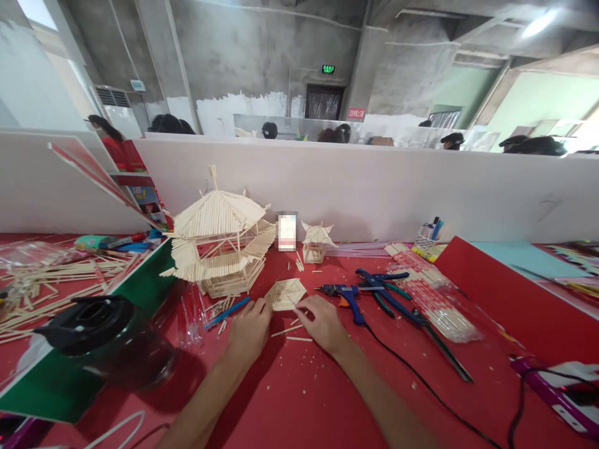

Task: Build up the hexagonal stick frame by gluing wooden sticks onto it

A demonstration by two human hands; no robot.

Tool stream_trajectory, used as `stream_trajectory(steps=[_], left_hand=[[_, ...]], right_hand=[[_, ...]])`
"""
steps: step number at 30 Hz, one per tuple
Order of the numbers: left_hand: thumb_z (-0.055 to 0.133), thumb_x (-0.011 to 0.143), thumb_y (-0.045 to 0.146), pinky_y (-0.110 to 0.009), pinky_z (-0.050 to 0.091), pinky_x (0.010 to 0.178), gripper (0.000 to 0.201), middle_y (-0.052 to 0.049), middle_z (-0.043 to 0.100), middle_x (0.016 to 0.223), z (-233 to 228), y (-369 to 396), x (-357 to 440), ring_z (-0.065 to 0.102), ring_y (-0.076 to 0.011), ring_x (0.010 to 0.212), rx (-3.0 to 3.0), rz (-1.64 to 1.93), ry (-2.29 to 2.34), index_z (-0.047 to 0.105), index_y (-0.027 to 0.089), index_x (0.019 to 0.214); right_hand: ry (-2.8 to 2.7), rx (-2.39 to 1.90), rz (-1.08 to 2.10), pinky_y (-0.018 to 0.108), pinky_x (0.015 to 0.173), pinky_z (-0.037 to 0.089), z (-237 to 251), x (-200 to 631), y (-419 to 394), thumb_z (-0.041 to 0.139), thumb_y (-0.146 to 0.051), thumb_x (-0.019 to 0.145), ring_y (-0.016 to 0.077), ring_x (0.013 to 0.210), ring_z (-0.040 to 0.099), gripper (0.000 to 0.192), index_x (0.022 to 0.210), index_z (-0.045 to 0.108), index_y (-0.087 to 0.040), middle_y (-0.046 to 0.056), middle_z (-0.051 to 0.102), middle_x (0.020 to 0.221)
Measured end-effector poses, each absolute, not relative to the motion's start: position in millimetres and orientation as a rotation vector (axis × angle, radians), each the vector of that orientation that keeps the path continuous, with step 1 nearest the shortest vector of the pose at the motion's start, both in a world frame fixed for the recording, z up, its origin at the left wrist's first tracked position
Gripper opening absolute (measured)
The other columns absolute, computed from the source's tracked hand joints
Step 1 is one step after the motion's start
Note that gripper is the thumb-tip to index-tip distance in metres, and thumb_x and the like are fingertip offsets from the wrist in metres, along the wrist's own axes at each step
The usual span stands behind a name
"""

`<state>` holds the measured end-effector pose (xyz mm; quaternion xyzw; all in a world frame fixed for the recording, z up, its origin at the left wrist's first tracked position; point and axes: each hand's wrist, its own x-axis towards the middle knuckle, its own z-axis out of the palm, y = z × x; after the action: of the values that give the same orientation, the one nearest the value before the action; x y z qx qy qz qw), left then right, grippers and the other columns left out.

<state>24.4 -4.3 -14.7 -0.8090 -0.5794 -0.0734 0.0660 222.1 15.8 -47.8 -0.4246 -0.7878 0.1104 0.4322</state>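
Note:
A small hexagonal panel of thin wooden sticks (284, 292) lies on the red tabletop between my hands. My left hand (253, 325) is closed at its lower left corner, fingertips on the rim. At the lower right edge, my right hand (324, 321) makes a pinch with thumb and forefinger; what sits between those fingertips is too small to make out. Loose stick pieces (298, 339) lie just in front of the panel. Beside my left hand is a blue pen-like tool (228, 313). A blue glue gun (347, 299) lies right of my right hand.
A large stick pavilion (219, 240) and a small one (317, 242) stand behind. Pliers-like cutters (386, 290) and bagged sticks (440, 305) lie right; the glue gun's cord (412, 368) runs forward. A dark jug (116, 343) stands left, by a green board (56, 386).

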Motion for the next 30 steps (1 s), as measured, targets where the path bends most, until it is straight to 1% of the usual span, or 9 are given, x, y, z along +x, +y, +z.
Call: stream_trajectory(steps=[3,5,11,16,19,25,30], left_hand=[[0.045,0.088,0.001,-0.03,0.049,0.066,0.027,-0.01,0.064,0.095,-13,-4,25,0.063,-0.0247,0.092,-2.421,-0.134,-1.791,0.064,0.017,0.097],[0.045,0.088,0.001,-0.03,0.049,0.066,0.026,-0.01,0.064,0.093,-12,-2,23,0.064,-0.0249,0.091,-2.426,-0.101,-1.795,0.064,0.017,0.095],[0.043,0.094,0.008,-0.028,0.048,0.07,0.024,-0.007,0.065,0.092,-10,1,19,0.066,-0.0208,0.089,-2.468,-0.094,-1.788,0.064,0.018,0.09],[0.042,0.097,0.015,-0.028,0.046,0.07,0.025,-0.007,0.066,0.09,-12,6,12,0.067,-0.0191,0.083,-2.522,-0.136,-1.777,0.065,0.018,0.088],[0.04,0.099,0.018,-0.029,0.046,0.069,0.028,-0.006,0.066,0.087,-16,8,7,0.067,-0.0195,0.081,-2.547,-0.163,-1.752,0.065,0.018,0.088],[0.044,0.094,0.007,-0.03,0.047,0.07,0.021,-0.008,0.065,0.091,-19,8,9,0.064,-0.0221,0.089,-2.553,-0.151,-1.669,0.063,0.017,0.09],[0.048,0.091,0.008,-0.031,0.047,0.07,0.017,-0.009,0.066,0.092,-17,11,14,0.064,-0.0239,0.092,-2.512,-0.152,-1.664,0.062,0.017,0.091]], right_hand=[[-1.995,-1.053,0.291,0.029,0.072,0.05,-45,219,13,0.058,-0.021,0.092,0.019,0.077,0.065,0.014,0.084,0.069,-0.022,0.005,0.072,0.081],[-2.015,-1.053,0.298,0.029,0.071,0.05,-43,218,11,0.058,-0.02,0.091,0.0187,0.076,0.064,0.013,0.083,0.069,-0.022,0.004,0.071,0.08],[-2.06,-1.048,0.308,0.029,0.073,0.049,-40,215,8,0.061,-0.016,0.09,0.0189,0.078,0.064,0.01,0.084,0.068,-0.021,0.004,0.071,0.082],[-2.059,-1.023,0.291,0.028,0.072,0.048,-41,216,9,0.062,-0.014,0.089,0.0185,0.077,0.063,0.01,0.085,0.068,-0.021,0.003,0.07,0.082],[-2.064,-1.004,0.297,0.027,0.072,0.048,-41,217,9,0.063,-0.013,0.088,0.0181,0.078,0.063,0.011,0.085,0.068,-0.022,0.003,0.071,0.082],[-2.071,-0.998,0.308,0.026,0.07,0.047,-41,214,8,0.061,-0.015,0.089,0.0181,0.077,0.062,0.011,0.082,0.067,-0.021,0.004,0.07,0.081],[-2.077,-1.027,0.314,0.026,0.069,0.047,-41,214,8,0.06,-0.015,0.089,0.0176,0.076,0.062,0.011,0.082,0.067,-0.021,0.004,0.07,0.08]])
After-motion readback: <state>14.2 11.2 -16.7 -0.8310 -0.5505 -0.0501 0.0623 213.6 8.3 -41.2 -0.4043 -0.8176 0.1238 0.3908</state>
